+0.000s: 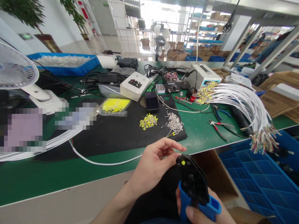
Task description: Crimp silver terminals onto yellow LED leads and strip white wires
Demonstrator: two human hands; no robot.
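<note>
My right hand (198, 215) is wrapped around the blue handles of crimping pliers (195, 182), held upright in front of the bench edge. A small yellow ferrule (183, 162) shows in their black jaws. Beside the jaws, my left hand (150, 165) has its thumb and fingers drawn together. A white cable (100, 163) curves along the bench into that hand, where its end is hidden. On the black mat (116, 133) lie a heap of yellow-collared ferrules (149, 121) and a heap of bare silver pins (174, 122).
Behind the mat stand a white switch box (135, 85) and a soldering station (172, 85). Red-handled cutters (218, 129) lie to the right, near a large bundle of white cables (243, 96). A white fan (17, 67) occupies the left. Blue crates (252, 168) sit below the right edge.
</note>
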